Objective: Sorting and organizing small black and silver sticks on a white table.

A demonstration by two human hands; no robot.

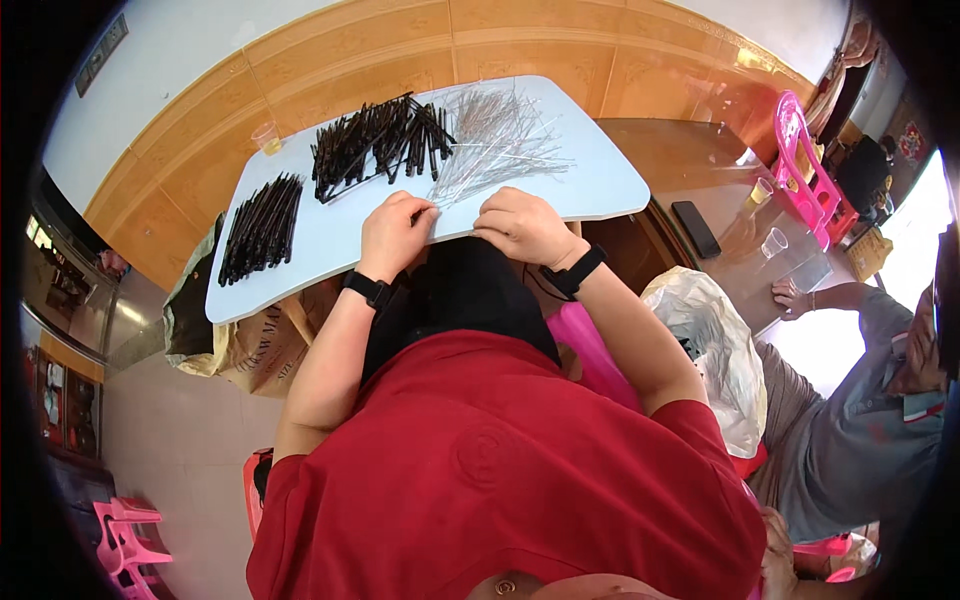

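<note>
Both of my hands are at the front edge of a pale blue table. My left hand is closed, thumb against the fingers; a small dark bit shows by its fingertips, too little to name. Fingers curled together, my right hand rests at the edge a short way to the right; whatever it pinches is hidden. Beyond my left hand lies a loose heap of slim black sticks. A tidier row of black sticks is farther left. Thin, clear, straw-like rods spread beyond my right hand.
A plastic cup stands at the far left table edge. On the brown table to the right are a phone and two cups. A large plastic bag is by my right arm. Another person's hand touches the brown table.
</note>
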